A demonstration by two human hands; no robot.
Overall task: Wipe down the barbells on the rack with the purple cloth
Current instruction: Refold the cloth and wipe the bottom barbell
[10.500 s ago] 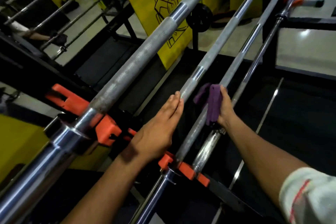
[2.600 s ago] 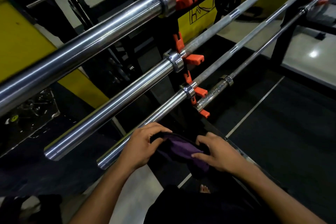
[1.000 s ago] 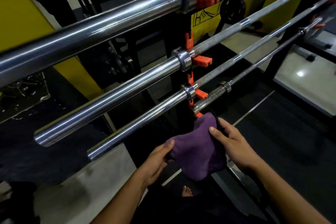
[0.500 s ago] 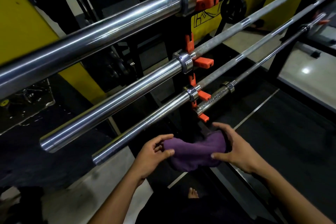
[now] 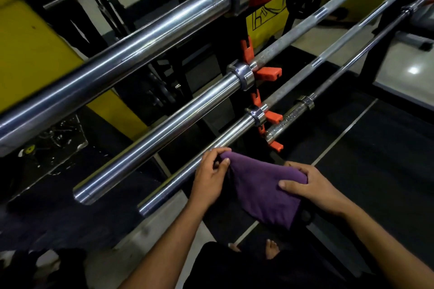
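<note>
Head view looks down on the purple cloth (image 5: 263, 192), a soft, creased piece stretched between both hands and hanging to a loose point at its lower edge. The left hand (image 5: 210, 178) pinches its upper left corner with curled fingers; the right hand (image 5: 312, 189) grips its right edge, thumb lying across the front of the fabric. The hands are apart, one at each end of the cloth, which sits in front of the rack and just beside the end sleeve of the third barbell (image 5: 195, 163).

Above that bar run the second barbell (image 5: 164, 138) and the top barbell (image 5: 112, 63), both shiny chrome sleeves with collars. A thinner fourth bar (image 5: 288, 117) lies to the right. All rest on orange hooks (image 5: 269, 73) fixed to a black upright (image 5: 225, 58). The bars share one long axis, running from lower left to upper right, their free ends pointing toward the lower left. A yellow panel (image 5: 30, 54) stands behind them, and bare toes (image 5: 272, 250) show on the dark floor (image 5: 375, 171) below the cloth.
</note>
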